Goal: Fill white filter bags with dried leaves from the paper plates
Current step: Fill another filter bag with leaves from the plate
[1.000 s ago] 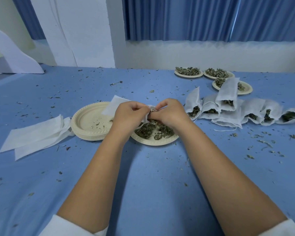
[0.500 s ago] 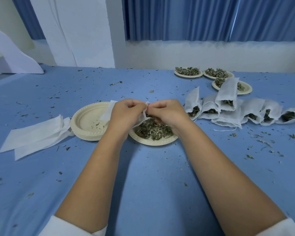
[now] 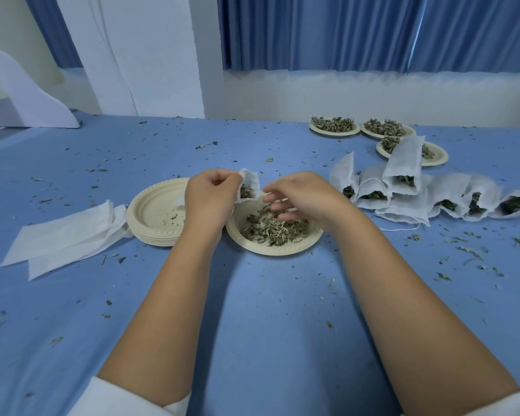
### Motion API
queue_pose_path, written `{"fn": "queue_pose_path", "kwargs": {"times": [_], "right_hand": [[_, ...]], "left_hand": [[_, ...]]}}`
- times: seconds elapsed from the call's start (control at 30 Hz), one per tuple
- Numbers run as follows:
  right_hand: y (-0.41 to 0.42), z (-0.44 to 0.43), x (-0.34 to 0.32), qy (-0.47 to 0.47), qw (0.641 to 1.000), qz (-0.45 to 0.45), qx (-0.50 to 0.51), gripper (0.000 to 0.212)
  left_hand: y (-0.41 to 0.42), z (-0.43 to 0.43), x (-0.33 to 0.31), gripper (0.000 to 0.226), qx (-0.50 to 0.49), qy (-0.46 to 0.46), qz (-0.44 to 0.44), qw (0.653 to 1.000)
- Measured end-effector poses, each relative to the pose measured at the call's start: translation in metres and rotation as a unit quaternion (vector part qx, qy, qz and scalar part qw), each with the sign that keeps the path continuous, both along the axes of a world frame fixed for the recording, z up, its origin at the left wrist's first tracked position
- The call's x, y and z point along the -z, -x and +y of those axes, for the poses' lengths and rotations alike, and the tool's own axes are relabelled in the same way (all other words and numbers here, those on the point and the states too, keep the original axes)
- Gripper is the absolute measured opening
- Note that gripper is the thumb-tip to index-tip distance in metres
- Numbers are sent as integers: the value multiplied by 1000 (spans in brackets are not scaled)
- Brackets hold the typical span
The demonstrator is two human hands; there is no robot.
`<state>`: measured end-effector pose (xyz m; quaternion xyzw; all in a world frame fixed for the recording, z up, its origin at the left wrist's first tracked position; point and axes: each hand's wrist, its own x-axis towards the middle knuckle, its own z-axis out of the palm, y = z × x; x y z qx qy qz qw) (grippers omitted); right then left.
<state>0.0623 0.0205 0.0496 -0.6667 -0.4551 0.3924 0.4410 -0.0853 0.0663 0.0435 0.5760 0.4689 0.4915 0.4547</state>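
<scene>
My left hand (image 3: 212,196) grips a white filter bag (image 3: 249,185) by its mouth, held above the near paper plate (image 3: 282,250); dried leaves show inside the bag's opening. That plate holds a loose heap of dried leaves (image 3: 273,228). My right hand (image 3: 300,197) hovers over the heap with fingers spread and relaxed, apart from the bag and holding nothing I can see.
A stack of empty paper plates (image 3: 153,216) sits left of the near plate, with flat unfilled bags (image 3: 63,238) beside it. Several filled bags (image 3: 427,195) lie in a row at right. Three leaf-filled plates (image 3: 333,129) stand behind them. Leaf crumbs scatter over the blue table.
My right hand has let go of the bag's mouth and dropped towards the leaf heap with fingers opened. My left hand has lifted the bag slightly and keeps holding it alone.
</scene>
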Motion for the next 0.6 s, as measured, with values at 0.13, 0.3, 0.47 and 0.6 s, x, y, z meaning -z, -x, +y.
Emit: {"fn": "queue_pose_path", "kwargs": {"times": [0.13, 0.3, 0.47, 0.6], "right_hand": [[-5, -6, -4, 17, 954, -299, -28, 28], [9, -2, 10, 102, 903, -409, -83, 23], [5, -1, 9, 55, 923, -371, -86, 30], [4, 3, 14, 22, 925, -369, -88, 32]], "left_hand": [[3, 1, 0, 18, -5, 5, -10, 1000], [3, 1, 0, 20, -1, 5, -16, 1000], [4, 1, 0, 20, 2, -2, -13, 1000], [3, 1, -1, 22, 3, -5, -12, 1000]]}}
